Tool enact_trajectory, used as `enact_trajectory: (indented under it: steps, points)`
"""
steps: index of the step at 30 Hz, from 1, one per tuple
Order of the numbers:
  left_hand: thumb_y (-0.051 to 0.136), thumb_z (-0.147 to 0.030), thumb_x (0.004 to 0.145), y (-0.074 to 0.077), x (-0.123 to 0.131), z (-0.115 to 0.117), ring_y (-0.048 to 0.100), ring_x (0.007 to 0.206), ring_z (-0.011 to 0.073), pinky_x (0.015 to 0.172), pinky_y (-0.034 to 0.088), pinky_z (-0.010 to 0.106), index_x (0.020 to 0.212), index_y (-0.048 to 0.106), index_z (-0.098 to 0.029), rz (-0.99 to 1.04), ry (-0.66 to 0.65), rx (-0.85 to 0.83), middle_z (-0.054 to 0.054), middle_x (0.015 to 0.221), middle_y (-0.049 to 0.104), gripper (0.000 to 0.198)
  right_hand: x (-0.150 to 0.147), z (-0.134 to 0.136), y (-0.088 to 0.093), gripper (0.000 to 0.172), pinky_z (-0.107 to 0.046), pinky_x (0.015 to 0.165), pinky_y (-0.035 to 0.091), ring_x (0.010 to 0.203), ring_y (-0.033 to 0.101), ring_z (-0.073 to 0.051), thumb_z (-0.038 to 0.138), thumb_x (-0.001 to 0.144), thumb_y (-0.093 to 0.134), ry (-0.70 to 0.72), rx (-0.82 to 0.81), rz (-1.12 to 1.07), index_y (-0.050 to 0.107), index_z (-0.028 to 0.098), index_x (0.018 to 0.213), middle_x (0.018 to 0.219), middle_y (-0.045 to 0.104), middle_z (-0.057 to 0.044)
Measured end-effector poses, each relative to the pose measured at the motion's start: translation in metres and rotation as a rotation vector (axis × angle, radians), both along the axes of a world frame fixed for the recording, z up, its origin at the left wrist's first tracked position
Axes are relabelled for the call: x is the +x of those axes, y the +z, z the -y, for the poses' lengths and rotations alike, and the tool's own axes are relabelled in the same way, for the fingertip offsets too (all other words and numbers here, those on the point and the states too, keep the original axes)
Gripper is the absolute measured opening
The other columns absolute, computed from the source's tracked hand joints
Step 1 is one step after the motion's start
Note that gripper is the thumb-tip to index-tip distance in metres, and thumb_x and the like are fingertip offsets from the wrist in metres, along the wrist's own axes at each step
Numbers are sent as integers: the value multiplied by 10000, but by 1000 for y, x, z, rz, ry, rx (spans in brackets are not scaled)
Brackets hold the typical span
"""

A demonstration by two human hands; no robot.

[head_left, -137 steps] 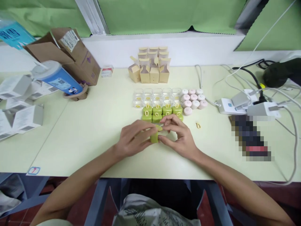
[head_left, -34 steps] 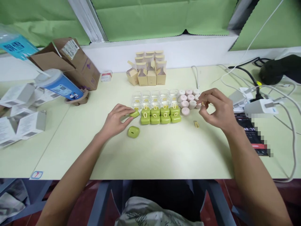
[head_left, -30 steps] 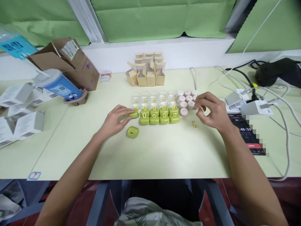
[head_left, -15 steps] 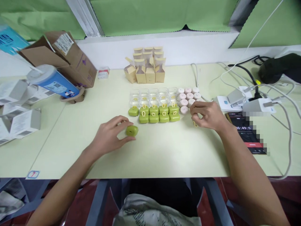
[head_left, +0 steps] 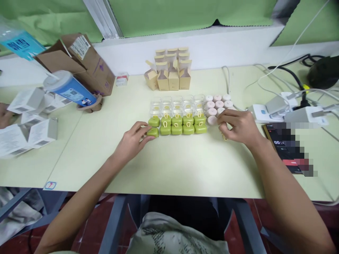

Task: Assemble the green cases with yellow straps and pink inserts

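My left hand (head_left: 134, 140) grips a small green case (head_left: 153, 132) between thumb and fingers, at the left end of the front row. Behind it sits another green case (head_left: 154, 121) that shows no loop. To the right, several green cases (head_left: 177, 129) with pale yellow loops stand in two rows. Fingers pinched, my right hand (head_left: 235, 127) holds a small yellow loop (head_left: 224, 137), mostly hidden under the fingers. Just beyond that hand is a cluster of pale pink round pieces (head_left: 219, 104). Clear plastic cups (head_left: 177, 102) line up behind the green cases.
Open tan boxes (head_left: 173, 80) stand against the wall. On the left are a cardboard carton (head_left: 97, 76), a blue cup (head_left: 75, 93), white boxes (head_left: 42, 135) and another person's hand (head_left: 5, 115). Chargers with cables (head_left: 280, 106) and a phone (head_left: 283, 148) lie at right.
My left hand has moved the green case away from me and slightly right, to the row's left end. My right hand keeps its pinch. Another person's hand has appeared at the left edge.
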State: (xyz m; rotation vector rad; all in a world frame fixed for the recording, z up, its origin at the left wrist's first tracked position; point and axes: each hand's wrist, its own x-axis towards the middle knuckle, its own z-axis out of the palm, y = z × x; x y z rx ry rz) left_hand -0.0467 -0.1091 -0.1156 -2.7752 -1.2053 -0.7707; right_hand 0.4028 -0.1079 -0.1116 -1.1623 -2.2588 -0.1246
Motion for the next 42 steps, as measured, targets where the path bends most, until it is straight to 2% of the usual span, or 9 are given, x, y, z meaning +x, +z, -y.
enact_trajectory:
  steps: [5,9,15,22,27,32,36,38,42]
  points:
    - [711,-430,1117,-9,5,-3,793,899,184,813,730,363,1368,716,-189,116,83,-60,141,1357,702,348,-4,1,2,144,-336,653,484,741,706,-207,183,839,610,-34,-52,-27,725,235,769,878,808,-56]
    - [710,-485,1108,-7,8,-6,796,915,196,973,734,464,1437,702,-204,129,172,-178,154,1495,662,432,-9,2,2,136,-337,650,465,710,668,-199,180,829,614,-51,-36,-55,706,235,743,820,770,-49]
    - [662,-516,1128,-6,10,-8,792,1052,232,1072,701,491,1470,701,-208,158,139,-267,147,1511,688,462,-11,2,3,126,-341,645,455,699,648,-195,183,841,626,-46,-33,-43,715,235,768,806,753,-50]
    - [772,-475,1065,11,23,-15,611,1427,394,1215,553,644,1508,692,-237,-36,16,-18,160,1489,744,510,-10,3,-1,143,-339,640,481,717,686,-200,175,859,624,-47,0,-47,733,238,791,867,794,-54]
    - [820,-428,1031,17,49,-20,554,1485,468,1091,567,624,1538,673,-192,-271,-30,16,179,1426,777,577,-14,4,-3,156,-322,616,511,701,731,-189,120,843,625,12,73,-79,733,226,803,885,822,-42]
    - [790,-451,1055,18,48,9,615,1410,459,1049,571,592,1466,705,-213,-317,-52,111,167,1339,792,482,-21,7,4,171,-310,569,499,681,738,-183,111,845,609,22,105,-93,717,228,783,849,819,-35]
    - [806,-648,990,18,40,48,657,1318,468,1047,584,637,1541,658,-225,-308,-69,94,204,1288,779,710,-42,21,9,193,-305,575,523,689,742,-179,98,853,591,48,99,-161,706,242,794,854,817,-36]
    - [839,-697,936,19,37,58,643,1358,472,1082,590,654,1613,600,-253,-278,-83,27,222,1379,744,843,-60,33,9,195,-306,569,517,664,716,-165,91,864,582,129,92,-166,696,242,818,883,819,-36]
    - [896,-440,970,18,35,57,530,1563,435,1196,595,628,1690,502,-309,-251,-290,-146,186,1682,598,831,-103,59,4,152,-303,547,479,667,678,-150,180,980,598,367,-34,-113,714,218,1071,1030,820,-56]
